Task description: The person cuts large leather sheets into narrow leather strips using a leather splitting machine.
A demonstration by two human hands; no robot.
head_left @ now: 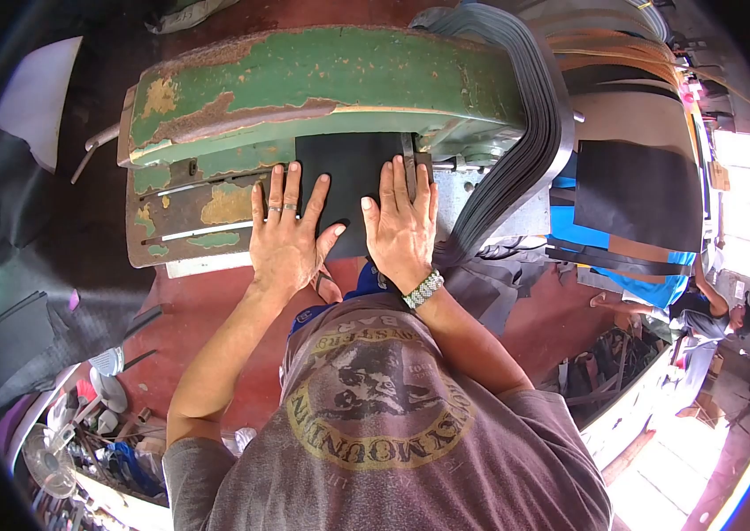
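A black sheet of leather-like material [344, 168] lies on the bed of a green machine [322, 88] with chipped paint, its far edge under the machine's overhanging body. My left hand [289, 228] rests palm down at the sheet's left side, fingers spread and partly on the metal bed. On the sheet's right side lies my right hand [401, 221], flat with fingers stretched out, beside a metal guide strip. A metal-link band [424, 289] circles my right wrist. Neither hand grips anything. The machine's inner parts are hidden beneath its body.
A thick bundle of dark strips [538, 115] drapes over the machine's right end. Farther right, black sheets [640, 195] lie on a stack. Dark material [83, 239] covers the left side. A fan [49, 460] stands lower left. Another person [702, 310] is at far right.
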